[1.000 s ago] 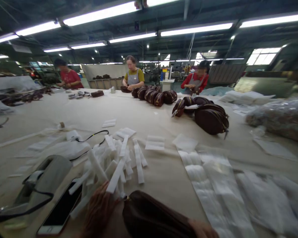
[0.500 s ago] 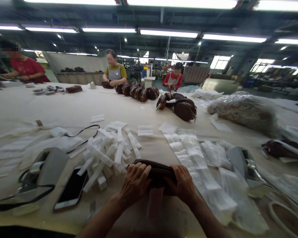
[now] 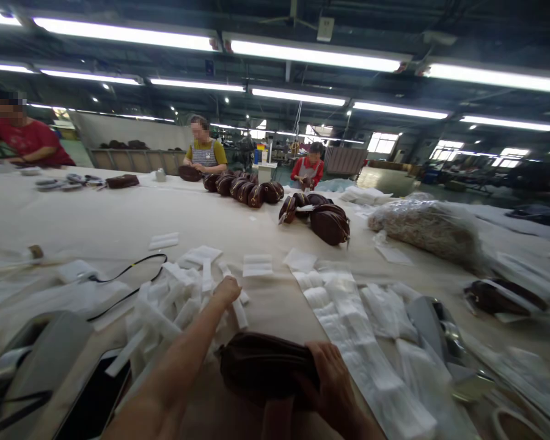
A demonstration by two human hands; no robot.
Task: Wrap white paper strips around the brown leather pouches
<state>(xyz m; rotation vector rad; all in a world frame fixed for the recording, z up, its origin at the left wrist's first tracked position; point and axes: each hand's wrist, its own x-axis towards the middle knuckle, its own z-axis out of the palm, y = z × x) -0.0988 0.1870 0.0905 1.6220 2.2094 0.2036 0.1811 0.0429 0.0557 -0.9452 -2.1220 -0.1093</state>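
My right hand (image 3: 332, 382) grips the right end of a small dark brown bag (image 3: 263, 360), thumb on the near side and fingers over the top. A pinkish-brown flap (image 3: 277, 415) hangs below the bag. Stretched forward, my left hand (image 3: 228, 289) is closed over a white foam strip (image 3: 239, 313) at the right side of a loose pile of white strips (image 3: 190, 281). Its fingertips are mostly hidden behind the hand.
A phone (image 3: 96, 391) and a grey tape dispenser (image 3: 50, 348) lie left; another dispenser (image 3: 433, 330) stands right beside white wrapping sheets (image 3: 348, 311). Several brown bags (image 3: 330, 223) and a plastic-wrapped bundle (image 3: 426, 229) are farther back. Co-workers (image 3: 206, 153) work across the table.
My left hand has let go of the bag and moved forward to the white strips. The right hand still holds the bag. The view has tilted up and shifted slightly right.
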